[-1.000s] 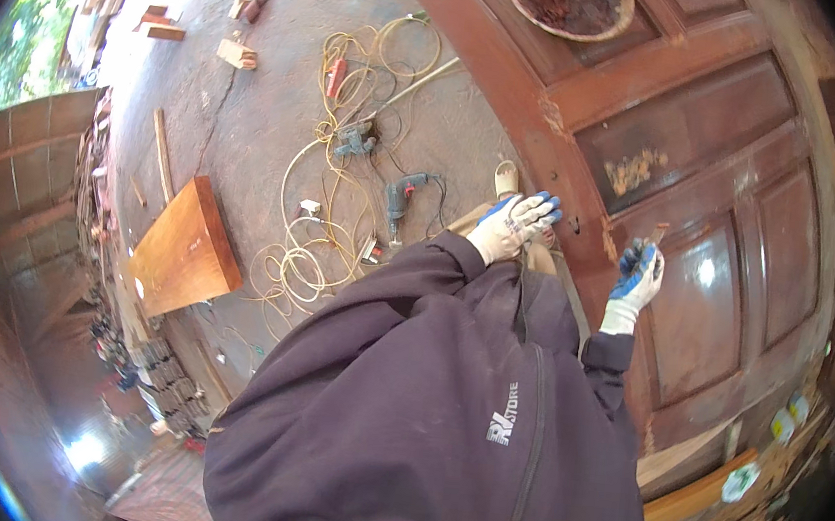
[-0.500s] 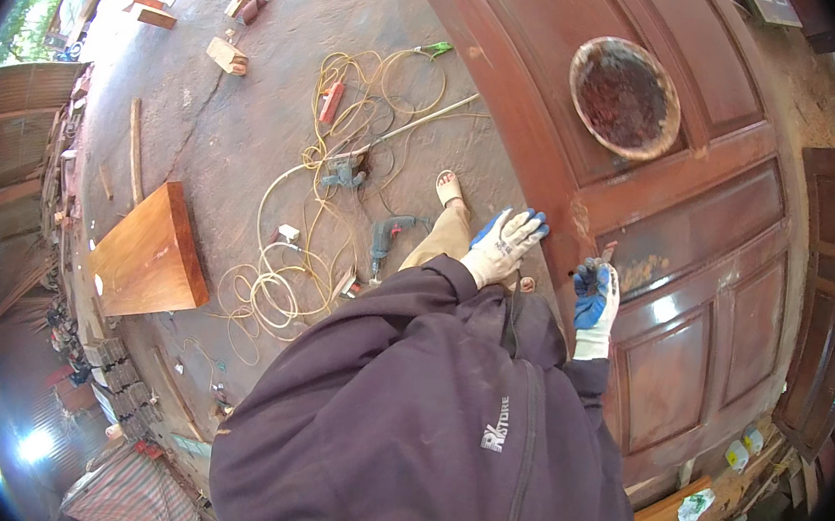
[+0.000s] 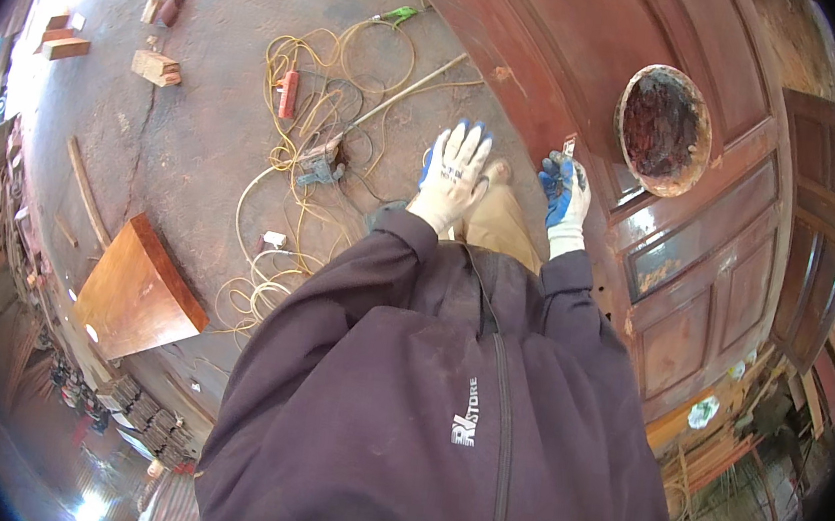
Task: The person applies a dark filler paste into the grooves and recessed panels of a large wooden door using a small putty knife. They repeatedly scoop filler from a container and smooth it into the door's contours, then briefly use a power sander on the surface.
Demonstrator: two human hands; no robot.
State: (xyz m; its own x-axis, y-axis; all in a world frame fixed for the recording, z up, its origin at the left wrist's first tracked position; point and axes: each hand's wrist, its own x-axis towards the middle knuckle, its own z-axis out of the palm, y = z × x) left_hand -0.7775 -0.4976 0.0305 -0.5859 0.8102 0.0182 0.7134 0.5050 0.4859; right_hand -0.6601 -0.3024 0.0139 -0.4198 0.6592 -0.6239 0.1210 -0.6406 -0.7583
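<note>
My left hand, in a white glove with blue fingertips, is over the floor beside the door. Its fingers are stretched out and hold nothing. My right hand, in a matching glove, is at the near edge of a reddish-brown panelled door. Between its thumb and fingers it pinches a small flat piece with reddish-brown stains, whose kind I cannot make out. To the right of that hand, a round bowl with dark red-brown residue inside rests on the door. Pale smears mark one door panel.
Yellow hoses and cords lie tangled on the concrete floor, with a red block-like item and a grey-blue power tool among them. Left are a wooden slab, a stick and wood blocks. Another panelled door stands right.
My left hand has come off the door's edge, moving left over the floor. My right hand has drawn back from the panel to the door's edge, still pinching the small piece. The view has turned.
</note>
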